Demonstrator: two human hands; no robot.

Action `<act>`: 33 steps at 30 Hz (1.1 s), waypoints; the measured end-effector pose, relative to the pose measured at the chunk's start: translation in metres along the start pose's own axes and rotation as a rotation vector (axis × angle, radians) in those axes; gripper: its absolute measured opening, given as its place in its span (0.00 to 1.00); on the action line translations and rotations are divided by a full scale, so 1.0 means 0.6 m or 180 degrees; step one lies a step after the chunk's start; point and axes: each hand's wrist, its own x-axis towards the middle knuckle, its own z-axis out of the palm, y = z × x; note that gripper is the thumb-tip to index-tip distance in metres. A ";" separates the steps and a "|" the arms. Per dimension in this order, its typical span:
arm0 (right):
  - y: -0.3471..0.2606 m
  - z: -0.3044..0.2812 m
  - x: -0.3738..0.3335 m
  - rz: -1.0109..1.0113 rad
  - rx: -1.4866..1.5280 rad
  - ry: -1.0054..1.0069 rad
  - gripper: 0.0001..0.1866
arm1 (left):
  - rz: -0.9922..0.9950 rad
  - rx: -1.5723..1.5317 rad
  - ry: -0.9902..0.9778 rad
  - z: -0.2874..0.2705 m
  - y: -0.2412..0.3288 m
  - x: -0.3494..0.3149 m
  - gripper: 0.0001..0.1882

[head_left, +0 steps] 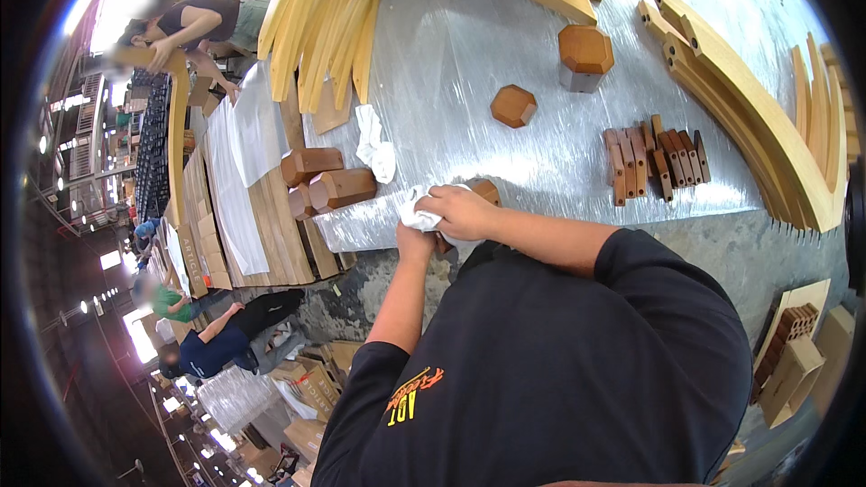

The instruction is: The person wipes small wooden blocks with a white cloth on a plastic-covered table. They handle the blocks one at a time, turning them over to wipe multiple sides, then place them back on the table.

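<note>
So your right hand [465, 210] is closed on a bunched white cloth [413, 213], fingers curled into it, right by the near edge of the plastic-covered table [433, 63]. Your left hand [415, 240] is tucked in just below, up against the same cloth, but its fingers are mostly hidden, so I can't tell what it's gripping, if anything. A brown wooden block [485, 190] pokes out just past your right hand, partly covered by it. Left of your left hand you've got a little bunch of faceted wooden leg blocks [347, 188], with a crumpled white rag [382, 160] just beside them. Farther out past your right hand sits an octagonal wooden block [512, 105], and well off to that hand's right, some dark wooden slats [622, 162].
</note>
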 end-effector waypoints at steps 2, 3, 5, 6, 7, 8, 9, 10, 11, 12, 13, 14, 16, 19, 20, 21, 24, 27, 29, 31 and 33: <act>0.051 0.009 -0.012 -0.0102 0.0187 0.0922 0.21 | -0.0095 0.0532 -0.0220 -0.011 0.027 0.020 0.20; 0.078 -0.010 -0.008 0.0732 0.0499 0.0896 0.21 | 0.0154 0.0633 -0.0203 -0.024 0.026 0.023 0.21; 0.158 -0.095 -0.011 0.1898 0.1784 0.1048 0.22 | 0.0438 0.0500 -0.0201 -0.027 0.056 0.057 0.22; 0.185 -0.126 -0.020 0.2159 0.2838 0.1150 0.24 | 0.0566 0.0432 -0.0211 -0.031 0.072 0.070 0.22; 0.181 -0.121 -0.030 0.2158 0.3203 0.0925 0.26 | 0.0506 0.0346 -0.0117 -0.034 0.071 0.059 0.23; 0.163 -0.110 -0.045 0.2194 0.3543 0.0608 0.28 | 0.0470 0.0195 0.0049 -0.039 0.060 0.035 0.23; 0.144 -0.102 -0.059 0.2228 0.3868 0.0322 0.30 | 0.0460 0.0033 0.0218 -0.042 0.053 0.012 0.23; 0.128 -0.101 -0.065 0.2113 0.3975 0.0302 0.33 | 0.0517 -0.0138 0.0380 -0.044 0.054 0.003 0.23; 0.115 -0.107 -0.065 0.1959 0.4064 0.0319 0.35 | 0.0682 -0.0224 0.0492 -0.047 0.059 0.007 0.25; 0.103 -0.114 -0.062 0.1807 0.4148 0.0338 0.38 | 0.0783 -0.0345 0.0394 -0.048 0.062 0.016 0.25; 0.096 -0.122 -0.052 0.1690 0.4097 0.0653 0.39 | 0.0920 -0.0458 0.0313 -0.053 0.067 0.035 0.26; 0.092 -0.140 -0.046 0.1516 0.3572 0.0889 0.39 | 0.1056 -0.0573 0.0229 -0.057 0.071 0.054 0.27; 0.077 -0.175 -0.028 0.1178 0.2515 0.1265 0.37 | 0.0676 -0.1019 -0.0557 -0.063 0.064 0.082 0.36; 0.028 -0.191 -0.017 0.0152 0.0288 0.1376 0.36 | 0.0327 -0.1553 -0.1494 -0.060 0.035 0.119 0.47; 0.014 -0.187 -0.013 -0.0258 -0.0619 0.1281 0.36 | 0.0328 -0.1427 -0.1627 -0.049 0.024 0.125 0.48; -0.004 -0.169 -0.011 -0.0258 -0.1093 0.1094 0.34 | 0.0326 -0.1296 -0.1758 -0.037 0.016 0.134 0.50; -0.008 -0.121 -0.009 -0.0314 -0.1570 0.0605 0.31 | 0.0492 -0.1427 -0.1725 0.007 0.010 0.139 0.64; 0.002 -0.124 -0.009 0.0028 -0.1458 0.0913 0.24 | 0.0659 -0.1949 -0.1039 0.034 0.009 0.118 0.68; 0.011 -0.136 -0.009 0.0888 -0.1183 0.1515 0.18 | 0.0860 -0.1542 -0.0583 0.043 0.016 0.107 0.69; 0.012 -0.145 0.015 0.1137 0.0599 0.2626 0.18 | 0.0786 -0.1564 -0.0441 0.053 0.023 0.093 0.68; 0.012 -0.136 0.030 0.1029 0.1178 0.3319 0.18 | 0.0781 -0.1539 -0.0331 0.060 0.029 0.097 0.63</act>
